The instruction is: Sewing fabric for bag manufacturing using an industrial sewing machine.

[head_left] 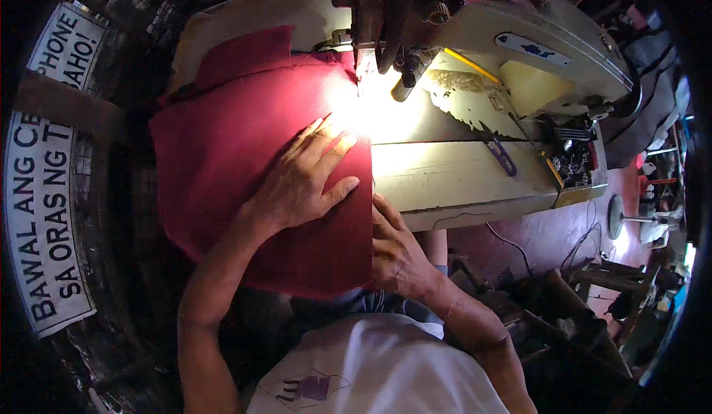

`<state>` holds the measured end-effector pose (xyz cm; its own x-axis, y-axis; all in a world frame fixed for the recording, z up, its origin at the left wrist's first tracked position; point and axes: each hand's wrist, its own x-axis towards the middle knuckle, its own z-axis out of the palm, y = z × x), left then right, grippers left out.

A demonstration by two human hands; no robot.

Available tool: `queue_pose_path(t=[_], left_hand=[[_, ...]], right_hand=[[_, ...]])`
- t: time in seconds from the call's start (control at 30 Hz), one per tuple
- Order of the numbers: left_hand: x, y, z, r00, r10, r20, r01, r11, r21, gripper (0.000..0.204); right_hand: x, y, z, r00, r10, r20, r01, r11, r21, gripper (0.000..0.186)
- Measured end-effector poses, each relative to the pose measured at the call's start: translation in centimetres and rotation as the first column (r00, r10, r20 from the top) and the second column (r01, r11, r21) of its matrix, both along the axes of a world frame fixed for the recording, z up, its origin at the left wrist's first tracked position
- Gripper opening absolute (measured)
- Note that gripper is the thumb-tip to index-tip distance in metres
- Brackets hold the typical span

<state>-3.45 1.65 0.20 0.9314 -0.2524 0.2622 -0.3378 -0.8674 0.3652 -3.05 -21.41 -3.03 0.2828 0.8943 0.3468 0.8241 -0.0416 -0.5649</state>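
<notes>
A large piece of red fabric (245,147) lies over the left of the sewing machine table and hangs down its near side. Its upper right part runs up to the needle area of the sewing machine (475,32), where the lamp's glare hides the needle and stitch line. My left hand (304,173) lies flat on the fabric just below the glare, fingers stretched forward and thumb out to the right. At the fabric's right edge, near the table's front, my right hand (397,247) grips the edge; some of its fingertips are hidden by the cloth.
Thread snips with purple handles (504,156) rest on the table (437,169) right of the needle. A yellow stick (472,65) leans beside the machine's arm. A tray of small metal parts (575,158) sits at the right end. Cables and wooden pieces (578,317) lie beyond, lower right.
</notes>
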Motion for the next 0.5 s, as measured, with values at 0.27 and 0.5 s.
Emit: queue_pose_path(t=[0.27, 0.5], left_hand=[[-0.26, -0.69, -0.55, 1.0, 0.012, 0.025, -0.013, 1.0, 0.022, 0.046], [0.1, -0.66, -0.6, 0.995, -0.031, 0.097, 0.026, 0.998, 0.05, 0.044]], right_hand=[[-0.12, 0.48, 0.04, 1.0, -0.026, -0.008, 0.026, 0.995, 0.097, 0.036], [-0.1, 0.11, 0.08, 0.999, 0.004, 0.045, -0.002, 0.999, -0.045, 0.039]])
